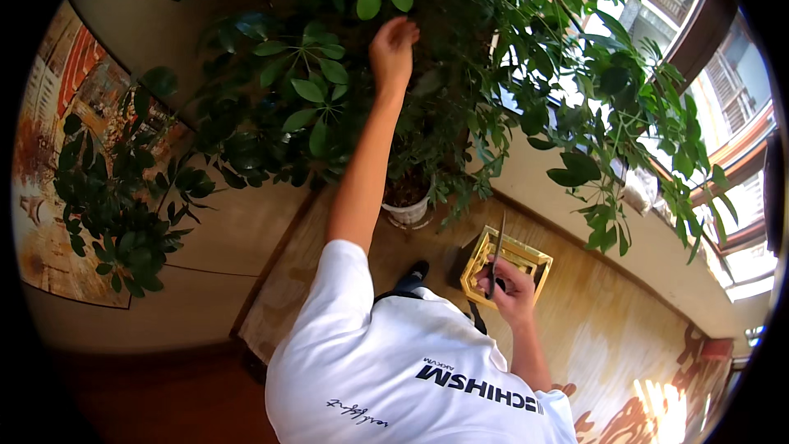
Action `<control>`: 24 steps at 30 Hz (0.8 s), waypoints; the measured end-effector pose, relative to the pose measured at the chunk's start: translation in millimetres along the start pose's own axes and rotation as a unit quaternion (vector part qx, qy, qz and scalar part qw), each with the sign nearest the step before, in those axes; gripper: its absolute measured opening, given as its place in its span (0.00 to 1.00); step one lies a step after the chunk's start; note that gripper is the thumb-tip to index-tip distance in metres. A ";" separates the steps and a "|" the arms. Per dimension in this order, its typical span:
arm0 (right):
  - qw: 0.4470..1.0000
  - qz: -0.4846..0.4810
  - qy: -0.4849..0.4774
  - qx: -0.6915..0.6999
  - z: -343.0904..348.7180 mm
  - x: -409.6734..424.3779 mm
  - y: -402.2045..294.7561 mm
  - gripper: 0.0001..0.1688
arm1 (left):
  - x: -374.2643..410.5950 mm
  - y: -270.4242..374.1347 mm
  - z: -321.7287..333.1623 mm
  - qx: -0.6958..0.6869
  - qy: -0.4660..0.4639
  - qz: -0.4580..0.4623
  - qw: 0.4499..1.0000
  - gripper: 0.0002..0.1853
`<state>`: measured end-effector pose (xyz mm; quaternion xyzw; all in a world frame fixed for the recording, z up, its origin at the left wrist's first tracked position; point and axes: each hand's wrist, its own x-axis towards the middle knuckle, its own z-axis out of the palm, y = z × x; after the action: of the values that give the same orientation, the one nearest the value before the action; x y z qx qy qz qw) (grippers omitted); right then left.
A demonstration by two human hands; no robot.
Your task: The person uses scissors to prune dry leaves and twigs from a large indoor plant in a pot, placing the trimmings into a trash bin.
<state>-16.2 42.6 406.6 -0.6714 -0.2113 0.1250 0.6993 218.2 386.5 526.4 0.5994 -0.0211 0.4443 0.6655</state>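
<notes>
My left hand point(392, 55) is raised at the end of a stretched arm, among the leaves of a large potted umbrella plant point(320, 89). Its fingers are curled, and dark foliage behind them hides whether a stem lies between them. Lower down on the right, my right hand point(515, 293) grips a pair of scissors point(497, 246) by the dark handles, blades pointing up and away from me. Beneath that hand, on the floor, is a gold-coloured open frame-like stand or box point(542, 268). The plant's white pot point(407, 212) stands on the floor between my arms.
A painting point(46, 197) hangs on the left wall, partly covered by leaves. Windows point(733, 86) and a sill run along the right, with branches hanging before them. My shoe point(420, 269) rests on the patterned floor point(592, 314).
</notes>
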 end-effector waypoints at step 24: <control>0.980 0.082 0.156 0.092 13.7 -2.2 16.8 0.24 | 1.8 10.0 62.1 0.065 -0.092 0.068 0.991 0.12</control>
<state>-22.6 54.8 389.8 -0.6306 -0.0310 0.0946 0.7697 244.4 335.6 552.6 0.6769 -0.0938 0.4320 0.5885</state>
